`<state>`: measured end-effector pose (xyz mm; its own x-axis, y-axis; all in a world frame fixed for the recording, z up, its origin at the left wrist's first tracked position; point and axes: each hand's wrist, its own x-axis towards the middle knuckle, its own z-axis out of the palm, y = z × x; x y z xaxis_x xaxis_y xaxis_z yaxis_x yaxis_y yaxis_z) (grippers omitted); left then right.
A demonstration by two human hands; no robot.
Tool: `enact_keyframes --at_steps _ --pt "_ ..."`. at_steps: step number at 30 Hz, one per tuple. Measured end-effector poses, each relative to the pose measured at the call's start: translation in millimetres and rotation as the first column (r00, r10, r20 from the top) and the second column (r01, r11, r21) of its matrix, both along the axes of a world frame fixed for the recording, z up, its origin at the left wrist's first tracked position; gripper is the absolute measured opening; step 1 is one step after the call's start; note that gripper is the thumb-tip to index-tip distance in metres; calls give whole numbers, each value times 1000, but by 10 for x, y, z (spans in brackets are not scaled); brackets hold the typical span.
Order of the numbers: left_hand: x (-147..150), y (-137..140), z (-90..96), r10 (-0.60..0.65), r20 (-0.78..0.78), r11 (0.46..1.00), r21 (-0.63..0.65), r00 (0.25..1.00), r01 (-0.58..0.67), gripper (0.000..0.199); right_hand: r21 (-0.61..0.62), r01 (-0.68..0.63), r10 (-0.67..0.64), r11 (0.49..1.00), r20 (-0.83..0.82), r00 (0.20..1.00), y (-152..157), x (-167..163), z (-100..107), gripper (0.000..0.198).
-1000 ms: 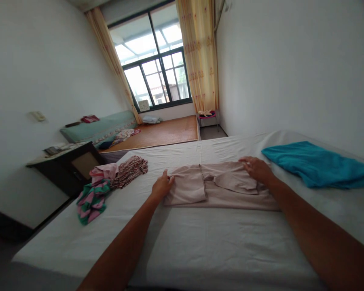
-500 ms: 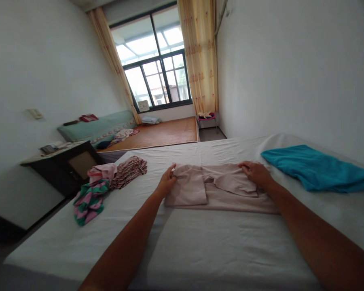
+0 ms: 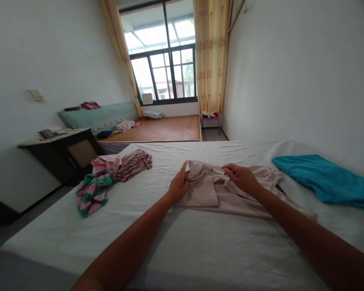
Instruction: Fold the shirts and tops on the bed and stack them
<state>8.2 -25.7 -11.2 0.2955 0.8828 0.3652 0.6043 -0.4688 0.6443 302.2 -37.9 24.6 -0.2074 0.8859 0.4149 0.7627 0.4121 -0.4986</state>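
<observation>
A pale pink shirt (image 3: 202,194) lies partly folded on the white-sheeted bed (image 3: 230,250) in front of me. At its left end, my left hand (image 3: 179,186) is closed on the edge, its index finger pointing away from me, and the cloth's far left corner is bunched up beside it. My right hand (image 3: 242,178) is over the middle of the shirt, fingertips pinched at the far edge. My right forearm covers part of the shirt, whose right end spreads out in loose wrinkles.
A folded teal cloth (image 3: 327,178) lies to the right, near the wall. On the left is a pile with a striped garment (image 3: 133,165) and a green-and-pink garment (image 3: 94,194). Beyond are a dark cabinet (image 3: 63,153) and another bed (image 3: 170,127) beneath the window.
My right hand has moved left along the shirt, closer to my left hand. The far left corner is now bunched, and the shirt's right end shows wrinkled. The view has tilted slightly.
</observation>
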Motion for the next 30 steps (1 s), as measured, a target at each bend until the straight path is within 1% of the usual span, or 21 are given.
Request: enact_keyframes --at_steps 2,5,7,9,10,12,14,15,17,19,22,23,25,26,28,30 --pt "13 -21 -27 -1 1 1000 14 1000 1 88 18 -37 35 999 110 993 58 -390 146 33" --pt "16 -67 -46 -12 -18 1000 21 1000 12 88 -3 -1 1 1000 208 978 235 -888 299 42" --pt "0 -93 -51 -34 -14 999 30 999 34 88 -45 4 9 999 276 961 388 -1107 355 44" --pt "-29 -98 -55 -46 41 999 20 998 45 89 -75 -18 41 997 316 948 552 -1228 389 35" --pt "-48 -90 -57 -37 80 999 -7 996 38 89 -86 -16 40 996 289 956 634 -1260 399 30" --pt "-88 -47 -66 26 140 995 -102 990 -11 87 -111 29 -12 993 147 989 785 -1293 402 25" --pt "-128 16 -82 105 133 977 -201 986 -77 82 -152 83 -85 985 -8 996 901 -1324 372 26" --pt "-148 49 -95 134 113 967 -230 985 -105 79 -176 88 -99 980 -55 994 941 -1347 341 26" --pt "-185 104 -129 171 88 957 -250 981 -145 71 -221 58 -83 973 -105 991 979 -1403 255 25" --pt "-222 135 -165 158 117 956 -267 980 -123 62 -272 1 -48 962 -168 985 966 -1442 164 21" --pt "-262 149 -194 92 228 949 -314 969 -16 45 -304 -84 5 949 -251 968 885 -1356 85 18" --pt "-267 152 -193 90 254 946 -325 963 -3 39 -304 -104 19 947 -272 962 849 -1273 79 17" --pt "-262 166 -181 132 258 942 -334 957 -40 29 -300 -139 38 944 -319 947 773 -1026 86 17" --pt "-253 178 -171 159 247 939 -337 956 -69 31 -297 -149 38 943 -348 937 734 -872 93 17" --pt "-229 208 -149 190 210 935 -336 959 -112 41 -300 -145 15 943 -397 918 657 -533 97 17" --pt "-209 238 -123 191 165 941 -313 968 -132 47 -306 -105 -22 946 -384 923 582 -212 71 16"
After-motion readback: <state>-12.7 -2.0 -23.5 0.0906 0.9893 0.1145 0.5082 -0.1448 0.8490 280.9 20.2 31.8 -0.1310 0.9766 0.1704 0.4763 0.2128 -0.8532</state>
